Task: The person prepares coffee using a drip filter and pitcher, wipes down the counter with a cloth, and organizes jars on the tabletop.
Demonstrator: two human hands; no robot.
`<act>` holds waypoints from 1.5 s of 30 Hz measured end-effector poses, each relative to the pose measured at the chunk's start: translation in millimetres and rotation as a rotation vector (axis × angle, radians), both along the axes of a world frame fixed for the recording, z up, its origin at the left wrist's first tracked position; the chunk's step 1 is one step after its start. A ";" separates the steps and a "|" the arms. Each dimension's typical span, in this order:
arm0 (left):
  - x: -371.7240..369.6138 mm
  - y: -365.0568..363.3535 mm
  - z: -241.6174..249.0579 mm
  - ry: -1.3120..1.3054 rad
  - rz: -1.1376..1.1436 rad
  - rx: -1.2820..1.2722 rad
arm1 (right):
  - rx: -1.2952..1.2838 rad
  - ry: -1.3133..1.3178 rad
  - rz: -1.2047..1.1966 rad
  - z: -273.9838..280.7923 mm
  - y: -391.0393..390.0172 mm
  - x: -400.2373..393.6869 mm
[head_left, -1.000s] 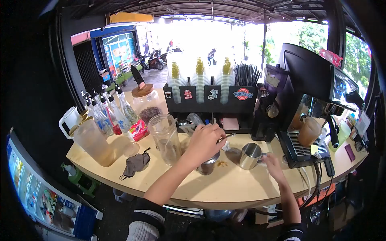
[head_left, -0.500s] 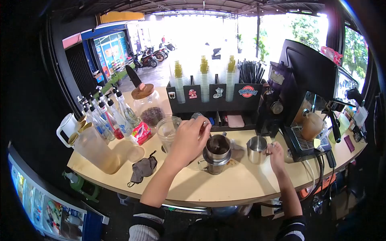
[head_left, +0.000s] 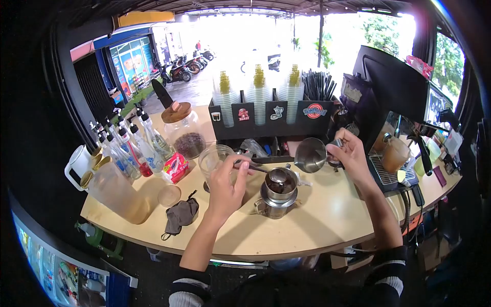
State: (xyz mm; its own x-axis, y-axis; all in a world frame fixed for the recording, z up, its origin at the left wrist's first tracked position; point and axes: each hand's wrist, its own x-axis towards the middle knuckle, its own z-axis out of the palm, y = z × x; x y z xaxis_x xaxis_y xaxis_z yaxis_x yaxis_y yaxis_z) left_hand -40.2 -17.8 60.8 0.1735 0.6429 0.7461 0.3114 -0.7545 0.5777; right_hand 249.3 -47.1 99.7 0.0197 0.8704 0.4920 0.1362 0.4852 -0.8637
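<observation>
In my left hand (head_left: 225, 187) is a metal spoon (head_left: 277, 176), its bowl over a metal drip filter (head_left: 281, 188) with dark contents. The filter sits on a glass mug (head_left: 271, 209) on the wooden counter (head_left: 235, 233). My right hand (head_left: 350, 156) grips the handle of a steel pitcher (head_left: 311, 155), raised and tilted beside the filter. Whether liquid is flowing cannot be made out. Behind my left hand stands a clear plastic container (head_left: 210, 158).
Syrup bottles (head_left: 134, 153), a plastic jug (head_left: 120, 192), a bean jar (head_left: 186, 135) and a dark cloth mask (head_left: 181, 215) are at the left. A black cup holder (head_left: 255, 123) stands behind; an espresso machine (head_left: 391, 169) is at the right.
My right hand has lifted the pitcher off the counter and tilted it towards the filter. My left hand has moved slightly down and left, with the spoon now flatter over the filter.
</observation>
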 end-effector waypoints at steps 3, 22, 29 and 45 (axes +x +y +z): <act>1.5 -0.3 -5.4 -0.089 -0.038 -0.051 | 0.053 -0.083 0.046 4.3 14.1 -4.6; 0.4 -1.4 -7.4 -0.076 -0.056 -0.060 | 0.072 -0.372 0.023 27.6 19.3 -35.2; -0.5 0.4 -6.7 -0.058 -0.038 -0.028 | 0.059 -0.401 0.009 25.8 18.3 -30.4; -1.8 3.1 -4.5 -0.030 0.026 -0.039 | 0.033 -0.382 0.020 24.1 12.2 -24.9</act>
State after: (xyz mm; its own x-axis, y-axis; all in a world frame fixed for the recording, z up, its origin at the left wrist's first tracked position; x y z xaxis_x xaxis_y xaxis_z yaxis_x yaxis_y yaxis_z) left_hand -42.0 -14.7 56.3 0.1342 0.6760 0.7246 0.3130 -0.7227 0.6162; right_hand 224.4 -34.9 123.8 -0.1871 0.8524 0.4883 0.4359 0.5175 -0.7363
